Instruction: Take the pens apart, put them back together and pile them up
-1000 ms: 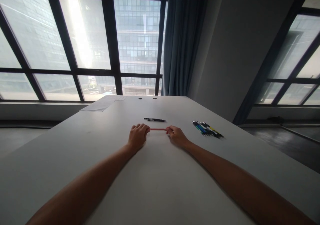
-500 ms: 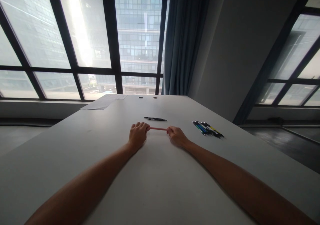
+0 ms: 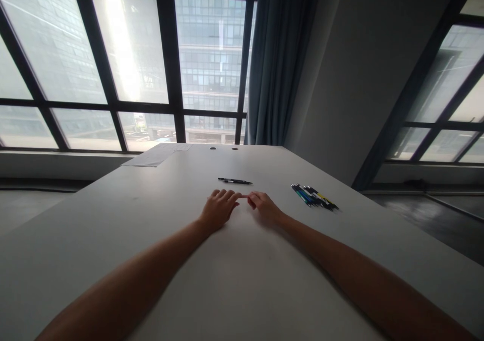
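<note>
A thin, straight pink stick (image 3: 244, 196) runs level between my two hands just above the table; its exact kind is too small to make out. My left hand (image 3: 219, 207) is closed over it, knuckles up, and hides most of its left part. At the other end, my right hand (image 3: 263, 206) pinches it between thumb and curled fingers. Only a short piece shows in the gap between the hands. Just beyond them lies a black pen (image 3: 235, 181) on the white table (image 3: 242, 280).
To the right of my right hand lies a bunch of pens (image 3: 314, 197), mostly black, with blue, green and yellow parts. Paper sheets (image 3: 149, 157) rest at the table's far left edge. Two round dark spots mark its far end, before a curtain (image 3: 270, 78) and windows.
My left hand has moved right, towards my right hand, which has shifted slightly left. Less of the pink stick shows between them. The pens have stayed put.
</note>
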Tool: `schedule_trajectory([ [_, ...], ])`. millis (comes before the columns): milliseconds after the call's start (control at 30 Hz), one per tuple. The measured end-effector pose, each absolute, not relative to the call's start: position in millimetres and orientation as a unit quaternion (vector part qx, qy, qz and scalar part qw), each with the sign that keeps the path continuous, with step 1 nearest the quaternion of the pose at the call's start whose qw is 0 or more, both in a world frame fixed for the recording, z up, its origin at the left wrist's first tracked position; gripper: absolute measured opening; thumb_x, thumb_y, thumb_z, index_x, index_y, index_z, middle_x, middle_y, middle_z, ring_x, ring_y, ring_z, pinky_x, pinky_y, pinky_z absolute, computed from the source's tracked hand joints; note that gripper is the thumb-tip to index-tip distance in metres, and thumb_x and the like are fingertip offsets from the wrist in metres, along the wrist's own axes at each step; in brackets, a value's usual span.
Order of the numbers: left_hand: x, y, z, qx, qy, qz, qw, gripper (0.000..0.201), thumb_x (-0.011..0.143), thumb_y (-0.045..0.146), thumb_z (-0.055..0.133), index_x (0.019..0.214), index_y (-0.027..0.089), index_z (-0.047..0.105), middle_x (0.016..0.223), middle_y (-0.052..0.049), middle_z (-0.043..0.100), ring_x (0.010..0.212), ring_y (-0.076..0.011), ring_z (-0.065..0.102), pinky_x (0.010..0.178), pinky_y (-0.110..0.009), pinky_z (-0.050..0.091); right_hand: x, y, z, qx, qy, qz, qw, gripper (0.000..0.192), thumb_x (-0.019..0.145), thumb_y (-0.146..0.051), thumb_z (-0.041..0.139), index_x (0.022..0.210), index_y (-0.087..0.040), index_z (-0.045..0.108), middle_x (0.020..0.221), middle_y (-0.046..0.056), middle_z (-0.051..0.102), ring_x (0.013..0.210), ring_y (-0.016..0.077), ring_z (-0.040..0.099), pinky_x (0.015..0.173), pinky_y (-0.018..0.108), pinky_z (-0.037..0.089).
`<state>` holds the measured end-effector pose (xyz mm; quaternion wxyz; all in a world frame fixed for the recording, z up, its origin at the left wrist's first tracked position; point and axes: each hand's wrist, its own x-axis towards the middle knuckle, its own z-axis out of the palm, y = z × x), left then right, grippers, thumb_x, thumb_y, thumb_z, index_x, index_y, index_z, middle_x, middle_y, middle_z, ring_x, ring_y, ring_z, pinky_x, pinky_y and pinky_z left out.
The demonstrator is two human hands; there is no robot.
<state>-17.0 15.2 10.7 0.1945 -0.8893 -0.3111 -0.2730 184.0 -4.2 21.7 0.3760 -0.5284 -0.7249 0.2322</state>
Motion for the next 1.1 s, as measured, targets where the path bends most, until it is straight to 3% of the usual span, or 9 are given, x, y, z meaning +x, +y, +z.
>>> schedule_trajectory([
  [167, -16.3, 17.1, 8.5, -0.893, -0.326, -0.25, 0.183, 0.028, 0.101, 0.027, 0.031, 0.103, 0.02, 0.057, 0.095, -0.007, 0.061, 0.086, -0.0199, 0.054, 0.073, -0.033, 0.04, 184.4, -6.4, 32.1, -0.494, -0.742, 0.354, 0.283, 0.028, 0.09, -0.028, 0.039, 0.069, -0.017, 0.054, 0.055, -0.003, 0.048, 0.05, 0.0105, 0.041, 0.054, 0.023, 0.034],
  [333, -18.0, 19.7, 9.5, -0.909, -0.273, -0.237, 0.207, 0.028, 0.1, 0.022, 0.03, 0.098, 0.018, 0.058, 0.094, -0.007, 0.06, 0.085, -0.0194, 0.053, 0.073, -0.034, 0.039, 190.1, -6.7, 44.2, -0.503, -0.764, 0.364, 0.178, 0.026, 0.09, -0.025, 0.042, 0.081, -0.014, 0.064, 0.063, -0.001, 0.059, 0.052, 0.0097, 0.046, 0.055, 0.022, 0.036],
  [433, -17.8, 20.6, 9.0, -0.913, -0.254, -0.227, 0.225, 0.029, 0.1, 0.019, 0.029, 0.1, 0.018, 0.058, 0.093, -0.007, 0.061, 0.085, -0.0195, 0.053, 0.072, -0.033, 0.04, 188.5, -7.8, 47.0, -0.508, -0.793, 0.301, 0.151, 0.029, 0.088, -0.021, 0.041, 0.074, -0.015, 0.066, 0.059, -0.001, 0.058, 0.052, 0.01, 0.046, 0.056, 0.022, 0.035],
  [667, -18.5, 19.3, 7.5, -0.913, -0.277, -0.226, 0.197, 0.025, 0.098, 0.017, 0.032, 0.097, 0.02, 0.057, 0.09, -0.006, 0.061, 0.081, -0.017, 0.056, 0.063, -0.027, 0.043, 178.8, -9.7, 37.1, -0.551, -0.808, 0.095, 0.185, 0.022, 0.071, -0.007, 0.047, 0.059, -0.017, 0.063, 0.058, 0.0, 0.06, 0.057, 0.0119, 0.047, 0.057, 0.024, 0.03],
  [833, -16.2, 12.0, 13.4, -0.905, -0.336, -0.202, 0.163, 0.019, 0.094, 0.016, 0.038, 0.098, 0.02, 0.057, 0.089, -0.005, 0.064, 0.077, -0.0179, 0.06, 0.056, -0.026, 0.043, 172.7, -16.8, 35.6, -0.588, -0.79, 0.009, 0.175, 0.019, 0.066, -0.007, 0.05, 0.067, -0.019, 0.065, 0.067, 0.003, 0.066, 0.061, 0.0145, 0.051, 0.056, 0.025, 0.028],
  [1100, -11.7, 9.0, 15.9, -0.891, -0.388, -0.222, 0.078, 0.018, 0.089, 0.013, 0.042, 0.096, 0.02, 0.057, 0.087, -0.006, 0.069, 0.07, -0.0196, 0.064, 0.059, -0.029, 0.042, 172.4, -20.6, 39.9, -0.522, -0.833, -0.152, 0.1, 0.028, 0.075, -0.005, 0.045, 0.093, -0.011, 0.067, 0.092, 0.014, 0.067, 0.08, 0.0205, 0.058, 0.062, 0.027, 0.032],
])
